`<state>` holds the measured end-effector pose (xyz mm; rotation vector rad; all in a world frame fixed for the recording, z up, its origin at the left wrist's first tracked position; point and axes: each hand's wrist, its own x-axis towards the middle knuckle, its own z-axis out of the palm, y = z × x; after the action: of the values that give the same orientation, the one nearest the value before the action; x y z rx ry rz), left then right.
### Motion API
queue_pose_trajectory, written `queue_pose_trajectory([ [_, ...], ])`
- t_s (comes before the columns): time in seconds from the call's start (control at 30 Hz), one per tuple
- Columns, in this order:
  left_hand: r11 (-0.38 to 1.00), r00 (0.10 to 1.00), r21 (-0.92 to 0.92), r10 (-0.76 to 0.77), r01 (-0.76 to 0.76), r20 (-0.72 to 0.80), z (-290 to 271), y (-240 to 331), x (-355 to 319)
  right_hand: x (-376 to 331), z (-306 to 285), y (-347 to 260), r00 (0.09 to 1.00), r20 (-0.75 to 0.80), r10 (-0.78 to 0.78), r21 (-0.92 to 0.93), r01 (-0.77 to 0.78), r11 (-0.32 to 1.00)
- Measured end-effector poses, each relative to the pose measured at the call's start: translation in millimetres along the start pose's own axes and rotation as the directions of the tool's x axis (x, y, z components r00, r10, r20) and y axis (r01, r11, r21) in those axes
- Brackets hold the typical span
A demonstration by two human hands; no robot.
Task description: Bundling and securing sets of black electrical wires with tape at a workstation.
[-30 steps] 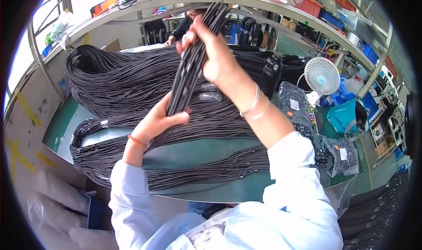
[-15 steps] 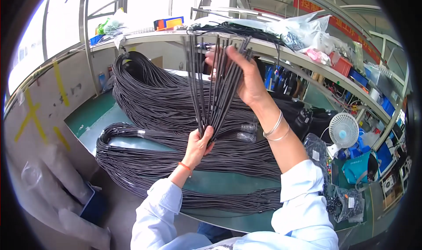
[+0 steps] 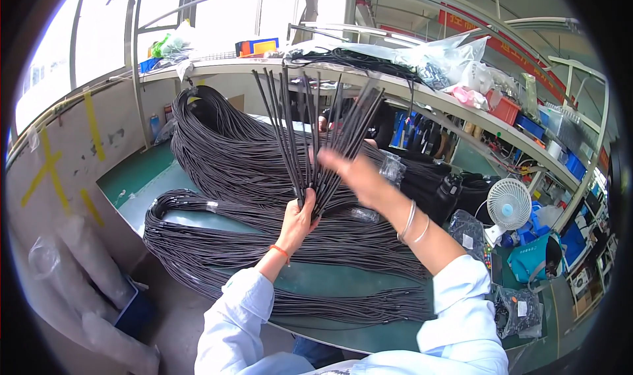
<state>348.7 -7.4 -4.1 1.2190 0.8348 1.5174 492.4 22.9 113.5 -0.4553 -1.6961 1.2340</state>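
Observation:
A fanned bunch of thin black cables (image 3: 315,177) stands upright over the table, its loose ends spread at the top. Around its lower part my left hand (image 3: 297,222) is closed, thumb toward me. My right hand (image 3: 356,177) is at the bunch's right side, smeared by motion; its fingers are partly hidden among the cables, so their grip does not show. Beneath both hands lie long cable bundles: a thick looped bundle (image 3: 227,137) at the back, a middle bundle (image 3: 264,240) bent round at the left, and a straight bundle (image 3: 369,304) near the front edge.
The green table (image 3: 142,170) carries the bundles. A white fan (image 3: 509,203), a teal bag (image 3: 537,256) and plastic-wrapped packs (image 3: 517,309) are at right. A loaded shelf (image 3: 231,65) spans the back. Wrapped rolls (image 3: 99,263) stand at lower left.
My right hand has come down from the cable tops to the bunch's middle, and the ends have fanned wider. My left hand keeps its hold in nearly the same place.

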Motion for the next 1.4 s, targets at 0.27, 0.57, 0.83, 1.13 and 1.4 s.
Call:
queue_pose_trajectory([
  [0.27,0.992,0.989,0.121,-0.062,0.046,0.131,7,10,-7,12,-40,-47,0.959,0.256,0.119,0.36,-0.209,0.91],
  [0.57,0.94,0.889,0.286,-0.283,0.184,0.36,-8,36,9,15,-17,-117,0.897,0.357,0.262,-0.517,-0.044,0.855],
  [0.83,0.902,0.88,0.084,0.388,-0.423,0.274,-26,171,48,112,37,-156,0.857,0.331,-0.395,-0.774,0.486,0.406],
  [1.13,0.084,0.95,0.952,-0.132,0.296,-0.284,-406,57,-74,196,43,-195,0.913,0.064,-0.403,-0.149,0.408,0.901],
  [1.4,0.177,0.687,0.787,0.622,-0.592,0.377,-133,220,14,188,76,-122,0.993,0.065,-0.094,-0.194,0.105,0.975],
])
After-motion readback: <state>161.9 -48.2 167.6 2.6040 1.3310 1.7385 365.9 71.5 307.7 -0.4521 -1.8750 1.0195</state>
